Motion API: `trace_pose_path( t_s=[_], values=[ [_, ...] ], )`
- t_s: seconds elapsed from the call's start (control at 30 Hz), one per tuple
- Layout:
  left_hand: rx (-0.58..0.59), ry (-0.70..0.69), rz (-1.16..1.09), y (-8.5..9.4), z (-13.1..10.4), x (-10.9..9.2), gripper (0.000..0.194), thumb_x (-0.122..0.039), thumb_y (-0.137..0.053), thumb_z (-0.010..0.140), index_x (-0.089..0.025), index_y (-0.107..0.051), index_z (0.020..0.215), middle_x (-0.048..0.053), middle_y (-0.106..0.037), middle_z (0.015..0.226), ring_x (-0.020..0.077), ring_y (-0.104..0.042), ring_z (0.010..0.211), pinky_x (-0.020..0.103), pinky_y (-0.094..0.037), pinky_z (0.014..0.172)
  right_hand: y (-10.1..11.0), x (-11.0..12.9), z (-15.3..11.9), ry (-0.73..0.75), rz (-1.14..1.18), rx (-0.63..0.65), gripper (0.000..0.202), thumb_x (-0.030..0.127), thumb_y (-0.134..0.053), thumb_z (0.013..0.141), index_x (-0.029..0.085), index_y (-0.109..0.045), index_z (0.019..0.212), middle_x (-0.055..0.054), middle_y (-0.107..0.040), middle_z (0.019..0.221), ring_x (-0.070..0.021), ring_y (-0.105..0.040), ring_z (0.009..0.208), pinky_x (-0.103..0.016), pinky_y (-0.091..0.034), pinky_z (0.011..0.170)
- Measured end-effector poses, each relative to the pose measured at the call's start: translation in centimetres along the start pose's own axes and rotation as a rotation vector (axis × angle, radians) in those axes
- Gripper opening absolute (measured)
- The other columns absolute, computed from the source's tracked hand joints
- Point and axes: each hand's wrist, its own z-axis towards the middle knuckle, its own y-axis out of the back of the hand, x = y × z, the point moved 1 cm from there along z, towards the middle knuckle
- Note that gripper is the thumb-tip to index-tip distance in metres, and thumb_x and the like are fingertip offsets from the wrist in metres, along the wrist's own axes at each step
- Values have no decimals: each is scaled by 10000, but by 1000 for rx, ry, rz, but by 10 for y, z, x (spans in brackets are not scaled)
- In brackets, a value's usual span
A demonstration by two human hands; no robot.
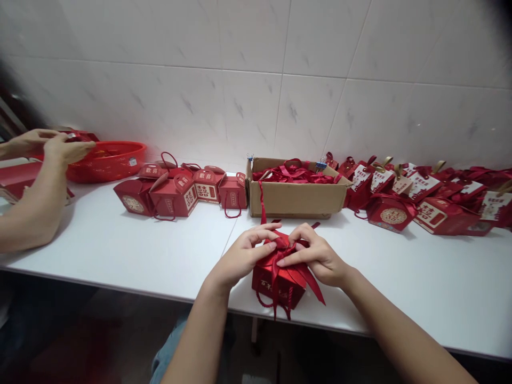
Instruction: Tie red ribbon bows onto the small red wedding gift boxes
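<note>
A small red gift box point(280, 277) with gold lettering sits at the table's front edge, a twisted cord handle hanging down its near side. Across its top lies a red satin ribbon point(314, 282) gathered in a bow, its tails falling over the front. My left hand point(250, 250) pinches the ribbon at the left of the knot, thumb and forefinger together. From the right, my right hand point(314, 253) grips the ribbon at the knot between thumb and curled fingers. The knot itself is partly covered by my fingers.
Behind the gift box stands a cardboard box point(298, 200) full of red ribbons. Red boxes with cord handles point(172, 197) are at its left, and ribboned red boxes point(392, 213) crowd the right. At far left, another person's hands point(64, 146) hold something beside a red plastic basin point(116, 165).
</note>
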Motion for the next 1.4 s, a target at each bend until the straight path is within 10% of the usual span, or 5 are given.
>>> trace_pose_path(
  t_s=[0.3,0.5,0.73,1.4],
  values=[
    [-100,16,100,-1,3,1,203,-153,-440,741,-197,-608,637,50,-576,1291,256,-449,1273,449,-346,1065,0,1,0,12,-15,1,436,96,-348,933,282,-742,950,-61,-519,876,-163,-473,837,-350,-451,764],
    [-148,-22,130,-10,2,-4,263,-380,-578,800,-187,-523,632,86,-624,1203,258,-568,1116,406,-419,983,2,4,2,25,47,-118,319,116,-412,913,262,-677,1013,-57,-606,878,-171,-548,820,-349,-475,731],
    [-238,-54,95,-20,5,-4,376,-364,-653,764,-188,-382,572,84,-672,1093,234,-623,993,364,-484,872,-2,0,-3,-218,107,-300,123,176,-546,876,226,-545,988,-37,-639,862,-156,-605,796,-303,-502,709],
    [-224,-39,180,-19,6,1,401,-282,-654,731,-222,-347,480,46,-697,673,274,-561,1163,405,-429,969,24,-14,-4,-64,-157,-163,138,101,-527,876,194,-630,883,-53,-658,796,-172,-595,769,-326,-468,697]
  ],
)
